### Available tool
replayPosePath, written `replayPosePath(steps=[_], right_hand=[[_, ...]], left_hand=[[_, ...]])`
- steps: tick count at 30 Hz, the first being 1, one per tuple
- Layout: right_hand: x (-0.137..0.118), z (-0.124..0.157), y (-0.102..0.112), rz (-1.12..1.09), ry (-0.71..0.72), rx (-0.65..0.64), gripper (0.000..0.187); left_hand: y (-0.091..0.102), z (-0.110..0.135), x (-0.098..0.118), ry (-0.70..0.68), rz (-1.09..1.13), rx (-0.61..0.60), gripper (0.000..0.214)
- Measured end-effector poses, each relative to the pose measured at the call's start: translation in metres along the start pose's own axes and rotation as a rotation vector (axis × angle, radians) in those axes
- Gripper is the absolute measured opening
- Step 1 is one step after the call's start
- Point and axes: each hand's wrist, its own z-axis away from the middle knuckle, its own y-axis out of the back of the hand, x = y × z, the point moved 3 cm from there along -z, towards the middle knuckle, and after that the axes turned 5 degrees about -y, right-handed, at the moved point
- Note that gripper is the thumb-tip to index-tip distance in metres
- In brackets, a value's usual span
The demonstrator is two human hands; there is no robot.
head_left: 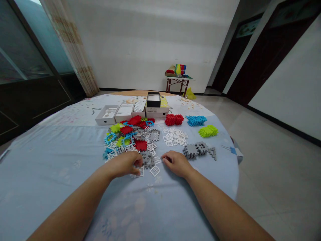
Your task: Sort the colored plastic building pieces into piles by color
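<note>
My left hand (130, 163) is at the near edge of a mixed pile of plastic building pieces. Its thumb and fingers are apart, over a white window piece (140, 172) lying on the cloth. Beside it are grey interlocking tiles (147, 161) and a red tile (140, 145). Another white window piece (154, 171) lies between the hands. My right hand (177, 163) rests on the cloth with its fingers curled in; whatever they may hold is hidden. Near its fingertips is a white window piece (157, 160). Stacked grey tiles (191, 151) stand just beyond this hand.
Sorted groups lie to the right: white windows (175, 136), red pieces (174, 119), blue pieces (196, 120) and green pieces (208, 131). Open white boxes (106, 115) and a black box (153, 99) stand at the back. The round table's edge curves along the right.
</note>
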Motion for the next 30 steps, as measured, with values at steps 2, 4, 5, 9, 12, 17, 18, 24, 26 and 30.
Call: replayPosePath(steps=[2, 4, 5, 9, 12, 17, 18, 24, 26, 30], right_hand=[[0.0, -0.001, 0.0, 0.003, -0.001, -0.004, 0.022], [0.0, -0.001, 0.0, 0.009, -0.004, -0.011, 0.022], [0.0, -0.001, 0.0, 0.011, -0.004, -0.014, 0.022], [-0.003, 0.0, 0.003, 0.017, -0.006, -0.029, 0.022], [-0.004, 0.0, 0.004, 0.025, -0.019, -0.049, 0.022], [-0.003, 0.0, 0.004, 0.027, -0.022, -0.049, 0.022], [-0.003, 0.0, 0.004, 0.026, -0.018, -0.046, 0.022], [-0.002, -0.001, 0.003, 0.019, -0.02, -0.052, 0.022], [-0.002, -0.002, 0.002, 0.016, -0.026, -0.048, 0.022], [-0.003, -0.002, 0.003, 0.008, -0.038, -0.05, 0.023]], left_hand=[[-0.001, -0.001, -0.001, 0.001, -0.004, -0.008, 0.02], [-0.002, -0.002, -0.002, 0.0, 0.003, -0.014, 0.017], [-0.002, -0.003, -0.002, -0.001, 0.01, -0.009, 0.017], [-0.003, -0.005, -0.004, 0.025, 0.041, 0.029, 0.018], [-0.006, -0.006, -0.006, 0.039, 0.06, 0.017, 0.016], [-0.007, -0.004, -0.011, 0.001, 0.124, -0.012, 0.017], [-0.005, -0.003, -0.011, -0.011, 0.158, -0.02, 0.018], [0.016, -0.003, 0.002, -0.072, 0.489, 0.098, 0.033], [0.022, -0.012, 0.007, -0.051, 0.567, 0.161, 0.036], [0.03, -0.051, 0.021, -0.082, 0.618, 0.215, 0.038]])
